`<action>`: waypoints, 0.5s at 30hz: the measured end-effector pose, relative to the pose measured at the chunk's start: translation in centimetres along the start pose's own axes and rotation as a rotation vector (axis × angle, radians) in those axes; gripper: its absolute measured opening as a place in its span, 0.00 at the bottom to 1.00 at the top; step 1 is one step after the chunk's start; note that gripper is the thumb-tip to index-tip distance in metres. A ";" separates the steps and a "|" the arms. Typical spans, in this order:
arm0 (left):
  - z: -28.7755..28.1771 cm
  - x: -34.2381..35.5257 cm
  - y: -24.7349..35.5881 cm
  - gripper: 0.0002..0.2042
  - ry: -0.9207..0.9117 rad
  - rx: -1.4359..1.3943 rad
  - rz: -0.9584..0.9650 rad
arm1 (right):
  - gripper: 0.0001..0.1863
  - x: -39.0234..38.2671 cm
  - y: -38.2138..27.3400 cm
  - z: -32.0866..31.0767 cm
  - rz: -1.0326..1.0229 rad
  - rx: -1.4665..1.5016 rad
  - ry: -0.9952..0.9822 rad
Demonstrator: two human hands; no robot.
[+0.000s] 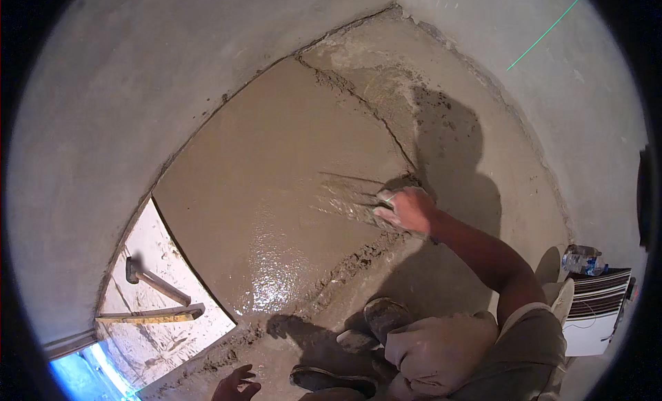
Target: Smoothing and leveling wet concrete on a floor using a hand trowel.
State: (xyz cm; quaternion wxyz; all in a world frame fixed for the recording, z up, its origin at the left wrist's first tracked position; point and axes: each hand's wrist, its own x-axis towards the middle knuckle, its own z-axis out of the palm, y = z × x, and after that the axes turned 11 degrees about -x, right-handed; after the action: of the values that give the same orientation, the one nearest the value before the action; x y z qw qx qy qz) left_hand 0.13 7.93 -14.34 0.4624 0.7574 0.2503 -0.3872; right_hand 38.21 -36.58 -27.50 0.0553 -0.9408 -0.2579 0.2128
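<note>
Wet grey-brown mortar (pixel 227 166) covers the floor before me, smooth and shiny in its lower part. My right hand (pixel 412 209) is low over its right edge, fingers closed round the grip of what looks like a plastering trowel (pixel 348 199). The trowel's blade is smeared with mortar and hard to tell from the surface; its handle is mostly hidden by my fingers. Streaks run left from it. My left hand (pixel 236 386) hangs at the lower edge, fingers apart and slightly curled, with nothing in it.
At left, a white tile (pixel 162 346) with dirty smears carries a hammer (pixel 157 282) and a yellow-edged bar (pixel 152 317). Crumbly mortar (pixel 355 263) lines the near edge. Plastic bottles (pixel 583 261) and a striped box (pixel 594 311) stand at right. A green laser line (pixel 545 32) crosses the wall.
</note>
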 end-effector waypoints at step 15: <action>0.5 -0.9 1.7 0.30 0.035 0.020 0.042 | 0.25 7.8 -2.3 2.3 0.231 0.409 0.332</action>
State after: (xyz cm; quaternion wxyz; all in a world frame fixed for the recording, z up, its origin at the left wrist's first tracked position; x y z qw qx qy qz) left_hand 0.69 6.72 -12.92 0.4586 0.7736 0.2386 -0.3666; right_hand 42.25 -30.67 -31.96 0.2607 -0.9553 -0.0884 0.1081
